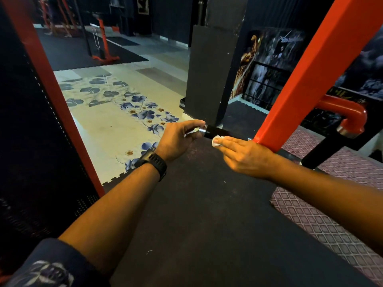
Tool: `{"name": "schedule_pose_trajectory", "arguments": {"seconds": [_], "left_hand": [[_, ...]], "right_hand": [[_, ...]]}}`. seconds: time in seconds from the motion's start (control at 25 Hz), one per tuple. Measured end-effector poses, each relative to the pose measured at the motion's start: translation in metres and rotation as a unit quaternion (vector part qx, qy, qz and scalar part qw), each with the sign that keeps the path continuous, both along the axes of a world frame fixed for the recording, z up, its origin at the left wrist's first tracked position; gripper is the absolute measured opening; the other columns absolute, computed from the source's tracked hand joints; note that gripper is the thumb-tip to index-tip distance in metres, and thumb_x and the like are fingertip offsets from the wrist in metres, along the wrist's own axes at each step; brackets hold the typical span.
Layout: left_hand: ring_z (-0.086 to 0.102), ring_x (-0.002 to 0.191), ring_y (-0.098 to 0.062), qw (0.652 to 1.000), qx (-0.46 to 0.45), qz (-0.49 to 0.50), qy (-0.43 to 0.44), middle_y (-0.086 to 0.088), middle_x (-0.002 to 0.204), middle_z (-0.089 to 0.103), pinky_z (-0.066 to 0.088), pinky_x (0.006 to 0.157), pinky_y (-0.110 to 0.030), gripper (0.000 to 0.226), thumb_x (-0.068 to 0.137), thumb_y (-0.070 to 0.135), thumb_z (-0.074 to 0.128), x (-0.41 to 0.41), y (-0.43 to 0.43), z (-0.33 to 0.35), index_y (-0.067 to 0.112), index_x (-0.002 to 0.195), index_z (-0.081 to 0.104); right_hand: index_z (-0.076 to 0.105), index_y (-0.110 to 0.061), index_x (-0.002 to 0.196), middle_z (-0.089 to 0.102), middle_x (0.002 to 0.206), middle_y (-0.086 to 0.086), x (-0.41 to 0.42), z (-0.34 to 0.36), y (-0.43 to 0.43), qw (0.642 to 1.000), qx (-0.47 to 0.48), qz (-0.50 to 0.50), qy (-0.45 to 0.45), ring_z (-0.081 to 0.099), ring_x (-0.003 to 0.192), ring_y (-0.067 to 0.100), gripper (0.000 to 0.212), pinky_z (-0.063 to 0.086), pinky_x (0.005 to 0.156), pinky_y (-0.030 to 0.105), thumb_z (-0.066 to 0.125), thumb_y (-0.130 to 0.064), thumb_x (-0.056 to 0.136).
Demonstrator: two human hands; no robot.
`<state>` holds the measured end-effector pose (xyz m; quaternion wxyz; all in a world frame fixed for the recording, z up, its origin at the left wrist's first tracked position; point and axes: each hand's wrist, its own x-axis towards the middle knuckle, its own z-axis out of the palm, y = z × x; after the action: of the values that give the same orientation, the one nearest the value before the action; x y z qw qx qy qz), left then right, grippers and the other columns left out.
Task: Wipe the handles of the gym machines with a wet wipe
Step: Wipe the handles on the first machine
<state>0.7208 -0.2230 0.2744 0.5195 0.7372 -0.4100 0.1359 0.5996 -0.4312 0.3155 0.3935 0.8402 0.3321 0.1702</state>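
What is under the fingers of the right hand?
A white wipe pressed on the black handle. Only its crumpled edge shows past the right hand; the fingers cover the rest.

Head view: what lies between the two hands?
In the head view, the handle runs between the left hand, pinching its end, and the right hand, which presses a wipe on it.

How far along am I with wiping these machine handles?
Done: nothing shows as finished; a wiped grip would look no different here. In hand: your right hand presses the wet wipe against the black handle, while your left hand pinches its chrome end. Left: probably the rest of that handle, the second black handle below the red elbow, and the red machine farther back.
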Motion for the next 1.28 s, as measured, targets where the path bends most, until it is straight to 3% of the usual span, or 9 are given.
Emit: {"name": "schedule_pose_trajectory", "arguments": {"seconds": [0.16,0.28,0.44,0.52,0.64,0.8,0.92,1.16,1.28], "left_hand": [[0.065,0.11,-0.002,1.0,-0.011,-0.005,-0.008,0.007,0.116,0.069,0.053,0.096,-0.022,0.036,0.089,0.006,0.073,0.002,-0.005,0.0,0.014,0.123,0.068],[0.067,0.109,-0.007,0.999,0.003,0.026,-0.028,0.001,0.117,0.071,0.054,0.096,-0.023,0.035,0.089,0.009,0.074,0.004,-0.005,-0.001,0.015,0.123,0.069],[0.066,0.11,-0.01,0.997,0.0,0.055,-0.048,-0.006,0.12,0.071,0.052,0.097,-0.019,0.037,0.089,0.007,0.073,0.001,-0.01,-0.002,0.011,0.125,0.068],[0.066,0.112,-0.012,0.997,0.0,0.064,-0.044,-0.007,0.121,0.071,0.052,0.099,-0.024,0.037,0.09,0.008,0.073,0.002,-0.01,-0.002,0.01,0.126,0.068],[0.065,0.111,-0.007,0.998,-0.004,0.051,-0.042,-0.005,0.121,0.071,0.052,0.098,-0.021,0.037,0.09,0.005,0.072,-0.002,-0.009,-0.002,0.01,0.126,0.067],[0.067,0.109,-0.008,0.997,0.004,0.04,-0.068,-0.003,0.121,0.071,0.053,0.096,-0.021,0.038,0.091,0.006,0.072,-0.001,-0.003,-0.005,0.013,0.128,0.067],[0.067,0.11,-0.012,0.997,-0.001,0.064,-0.049,-0.006,0.121,0.071,0.055,0.097,-0.028,0.037,0.09,0.005,0.073,-0.003,-0.007,-0.005,0.012,0.126,0.068],[0.067,0.106,-0.007,0.998,-0.005,0.046,-0.035,-0.003,0.118,0.072,0.053,0.092,-0.017,0.035,0.092,0.008,0.071,-0.008,-0.005,-0.005,0.017,0.126,0.068],[0.066,0.109,-0.007,0.998,-0.006,0.053,-0.037,-0.004,0.119,0.072,0.051,0.096,-0.017,0.034,0.091,0.008,0.072,-0.006,-0.005,-0.005,0.012,0.124,0.069]], "right_hand": [[0.066,0.007,0.118,0.057,0.134,0.028,-0.005,-0.003,0.001,0.999,0.027,0.0,-0.02,0.051,0.132,0.038,0.03,0.047,0.106,0.047,0.064,-0.002,0.089],[0.064,0.004,0.124,0.06,0.134,0.024,-0.005,-0.006,0.006,0.981,0.175,-0.004,-0.083,0.056,0.127,0.035,0.03,0.052,0.101,0.043,0.058,0.002,0.094],[0.067,-0.004,0.117,0.069,0.118,0.018,0.005,0.003,0.052,0.889,0.43,-0.134,-0.088,0.068,0.107,0.034,0.028,0.059,0.079,0.037,0.054,-0.003,0.092],[0.066,-0.012,0.111,0.067,0.095,0.007,0.016,0.026,0.062,0.84,0.474,-0.256,-0.059,0.066,0.082,0.029,0.021,0.049,0.061,0.034,0.052,-0.006,0.096],[0.067,-0.015,0.106,0.054,0.079,0.003,0.034,0.051,0.066,0.771,0.512,-0.379,0.001,0.052,0.068,0.02,0.019,0.04,0.061,0.032,0.051,-0.008,0.098],[0.067,-0.017,0.113,0.059,0.091,0.004,0.041,0.05,0.077,0.791,0.506,-0.34,0.049,0.055,0.078,0.02,0.022,0.041,0.066,0.031,0.051,-0.009,0.1],[0.071,-0.015,0.106,0.065,0.097,0.009,0.05,0.063,0.065,0.757,0.508,-0.4,0.092,0.06,0.082,0.025,0.024,0.045,0.066,0.033,0.051,-0.006,0.097],[0.068,-0.009,0.103,0.063,0.093,0.011,0.042,0.07,0.071,0.775,0.466,-0.416,0.096,0.059,0.075,0.025,0.019,0.051,0.066,0.037,0.054,0.001,0.093],[0.062,-0.014,0.12,0.064,0.109,0.01,0.018,0.046,0.071,0.833,0.436,-0.339,0.028,0.064,0.095,0.029,0.029,0.051,0.073,0.034,0.056,-0.002,0.094]]}}
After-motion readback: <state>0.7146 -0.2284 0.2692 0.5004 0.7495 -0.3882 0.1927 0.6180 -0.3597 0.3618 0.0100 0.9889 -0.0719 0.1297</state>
